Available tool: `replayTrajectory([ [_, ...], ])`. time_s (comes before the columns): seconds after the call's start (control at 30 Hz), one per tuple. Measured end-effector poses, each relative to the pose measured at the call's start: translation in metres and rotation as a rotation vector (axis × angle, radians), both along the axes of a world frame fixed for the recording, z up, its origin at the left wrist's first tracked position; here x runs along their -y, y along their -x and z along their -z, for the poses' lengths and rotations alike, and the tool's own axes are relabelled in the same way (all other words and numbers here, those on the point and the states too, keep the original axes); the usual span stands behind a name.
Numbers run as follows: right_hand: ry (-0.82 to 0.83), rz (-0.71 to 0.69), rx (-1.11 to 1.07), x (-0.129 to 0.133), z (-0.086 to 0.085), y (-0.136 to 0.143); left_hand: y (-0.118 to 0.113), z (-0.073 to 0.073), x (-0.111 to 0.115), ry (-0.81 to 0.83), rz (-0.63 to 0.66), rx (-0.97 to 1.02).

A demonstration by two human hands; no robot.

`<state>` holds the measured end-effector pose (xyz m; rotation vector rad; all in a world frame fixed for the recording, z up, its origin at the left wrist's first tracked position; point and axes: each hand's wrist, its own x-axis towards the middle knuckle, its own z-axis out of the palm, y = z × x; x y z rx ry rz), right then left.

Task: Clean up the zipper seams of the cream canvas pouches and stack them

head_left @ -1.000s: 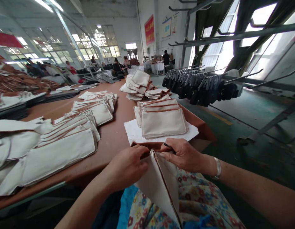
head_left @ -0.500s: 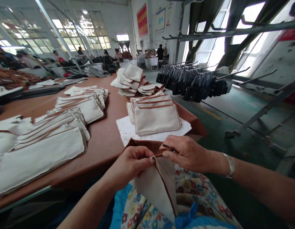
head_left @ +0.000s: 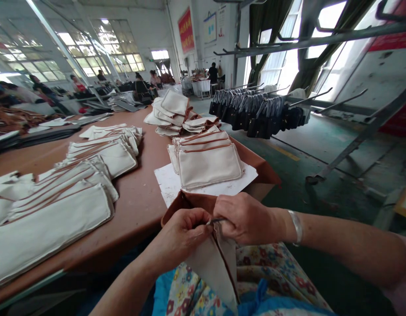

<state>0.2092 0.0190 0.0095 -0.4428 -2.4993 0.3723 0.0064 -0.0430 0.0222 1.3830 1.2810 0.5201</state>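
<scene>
Over my lap, my left hand (head_left: 190, 230) pinches the top corner of a cream fabric pouch (head_left: 209, 267) with a dark brown strip along its opening. The rest of the pouch hangs down over a floral apron (head_left: 272, 272). My right hand (head_left: 244, 217) is closed round a small dark pointed tool (head_left: 216, 220), most of it hidden in the fist. Its tip reaches the pinched corner by my left thumb. I cannot make out the tool's exact kind. Just behind both hands, a brown leather-like flap (head_left: 198, 202) rises at the table edge.
On the brown-covered table (head_left: 140, 193), cream pouches (head_left: 211, 164) are stacked on white paper (head_left: 163, 180). More cream pouches (head_left: 55, 228) lie overlapped at left. To the right stand a metal rack (head_left: 347, 149) and hanging black bags (head_left: 258, 116). Several people sit or stand far back.
My right hand has moved left and slightly down, bringing the dark tool's tip to the pouch corner. My left hand keeps its pinch. The whole view has shifted slightly.
</scene>
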Motion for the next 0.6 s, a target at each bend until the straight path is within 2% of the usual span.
replayTrajectory([
  [0.13,0.886,-0.031,0.097,-0.011,-0.019,-0.006,-0.001,0.0,0.0,0.006,0.002,0.0],
  [0.2,1.134,-0.019,0.161,-0.015,-0.026,-0.008,-0.002,0.001,-0.001,-0.036,-0.031,-0.027],
  [0.27,1.178,-0.001,0.134,-0.016,-0.029,-0.008,-0.003,0.001,-0.001,-0.068,-0.064,-0.055],
  [0.47,0.94,-0.015,0.049,-0.008,-0.022,-0.003,-0.007,-0.004,-0.002,-0.121,-0.038,-0.09],
  [0.6,0.91,0.043,0.022,-0.002,-0.015,0.0,-0.011,-0.01,0.0,-0.173,-0.016,-0.162],
])
